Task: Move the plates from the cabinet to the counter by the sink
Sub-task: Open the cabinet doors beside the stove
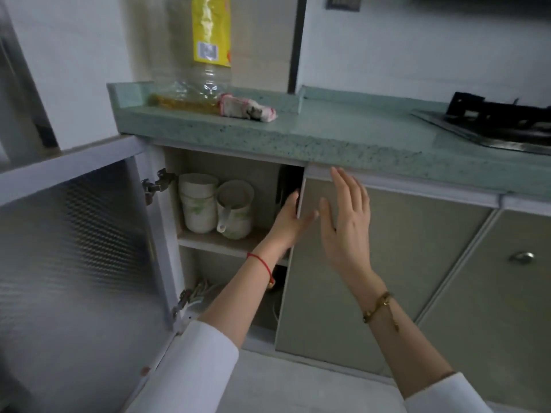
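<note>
The left hand (pixel 290 220) curls its fingers (pixel 294 197) round the free edge of the grey cabinet door (pixel 402 263), while the right hand (pixel 343 217) hovers before that door, fingers spread.

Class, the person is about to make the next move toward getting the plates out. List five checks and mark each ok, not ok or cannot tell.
1. Left cabinet door swung open: ok.
2. Middle door out of the way: not ok; left hand grips its edge.
3. Right hand free: ok, open, holding nothing.
4. Plates spotted: cannot tell; upper shelf shows bowls and a cup, below is mostly hidden.
5. Landing spot by the sink: cannot tell; no sink in view.
</note>
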Available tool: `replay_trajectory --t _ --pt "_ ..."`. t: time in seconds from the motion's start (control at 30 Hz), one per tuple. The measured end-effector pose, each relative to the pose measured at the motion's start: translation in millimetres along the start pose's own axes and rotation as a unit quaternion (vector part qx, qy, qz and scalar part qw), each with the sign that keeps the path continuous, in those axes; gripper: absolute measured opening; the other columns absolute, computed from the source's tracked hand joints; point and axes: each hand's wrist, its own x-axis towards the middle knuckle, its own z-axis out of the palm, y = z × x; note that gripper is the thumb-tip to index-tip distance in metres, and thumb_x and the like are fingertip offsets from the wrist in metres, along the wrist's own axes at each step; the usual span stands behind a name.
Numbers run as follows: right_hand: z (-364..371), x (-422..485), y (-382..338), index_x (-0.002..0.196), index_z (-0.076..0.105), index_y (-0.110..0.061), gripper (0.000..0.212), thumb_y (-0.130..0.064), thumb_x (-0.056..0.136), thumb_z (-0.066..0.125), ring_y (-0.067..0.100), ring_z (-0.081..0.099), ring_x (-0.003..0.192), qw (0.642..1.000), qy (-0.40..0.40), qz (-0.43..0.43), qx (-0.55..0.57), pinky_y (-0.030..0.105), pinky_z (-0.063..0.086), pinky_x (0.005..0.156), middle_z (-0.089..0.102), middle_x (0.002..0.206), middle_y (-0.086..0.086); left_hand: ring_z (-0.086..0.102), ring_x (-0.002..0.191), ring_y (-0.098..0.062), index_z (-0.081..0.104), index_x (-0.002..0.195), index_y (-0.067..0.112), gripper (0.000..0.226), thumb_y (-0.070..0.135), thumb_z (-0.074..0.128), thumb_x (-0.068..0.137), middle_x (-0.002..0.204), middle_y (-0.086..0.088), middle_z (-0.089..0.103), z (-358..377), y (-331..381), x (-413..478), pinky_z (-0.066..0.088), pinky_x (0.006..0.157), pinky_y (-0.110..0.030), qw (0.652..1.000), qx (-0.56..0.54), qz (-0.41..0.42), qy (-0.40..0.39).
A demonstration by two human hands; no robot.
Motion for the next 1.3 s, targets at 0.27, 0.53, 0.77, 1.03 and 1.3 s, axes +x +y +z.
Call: replay_trajectory --t 0.27,0.53,0.77,1.03,1.3 --pt "7 -3 -13 0.152 0.029 -0.022 0.052 -0.027 0.102 0.038 0.021 0.015 0.151 0.999 0.007 0.024 -0.047 0.047 0.022 0.121 0.031 0.159 -0.004 0.054 0.129 -0.023 0.039 0.144 0.006 0.049 0.009 0.054 0.097 0.142 -0.01 0.054 -16 -18 0 0.043 0.111 -0.044 0.998 0.02 0.058 -0.028" --pt "-7 -34 -46 0.14 0.046 -0.02 0.043 -0.03 0.099 0.049 0.019 0.035 0.136 0.995 0.081 0.04 -0.051 0.036 0.036 0.112 0.039 0.147 -0.001 0.064 0.101 -0.007 0.052 0.125 0.011 0.031 0.002 0.056 0.096 0.116 -0.003 0.063 -26 -10 -74 0.054 0.085 -0.021 0.982 -0.124 0.108 -0.093" --pt "-67 -73 -68 0.117 0.057 -0.009 0.036 -0.03 0.089 0.064 0.02 0.047 0.121 0.977 0.2 0.062 -0.047 0.029 0.041 0.103 0.052 0.124 0.002 0.069 0.101 -0.018 0.059 0.114 0.017 0.028 0.016 0.05 0.087 0.107 0.002 0.071 -1 -5 -147 0.056 0.082 -0.025 0.934 -0.269 0.128 -0.196" --pt "-131 -118 -72 0.123 0.056 -0.012 0.032 -0.027 0.095 0.056 0.018 0.061 0.112 0.966 0.2 0.164 0.018 0.03 0.055 0.086 0.058 0.124 0.005 0.063 0.112 -0.029 0.061 0.122 0.027 0.035 0.03 0.057 0.087 0.117 -0.005 0.066 35 -5 -177 0.054 0.091 -0.051 0.907 -0.293 0.148 -0.264" --pt "-177 -147 -60 0.139 0.047 -0.026 0.04 -0.026 0.099 0.049 0.024 0.063 0.112 0.958 0.213 0.191 -0.01 0.036 0.057 0.082 0.059 0.127 0.005 0.054 0.129 -0.022 0.061 0.129 0.018 0.042 0.025 0.05 0.09 0.136 0.0 0.057 83 12 -203 0.047 0.106 -0.049 0.884 -0.242 0.222 -0.333"
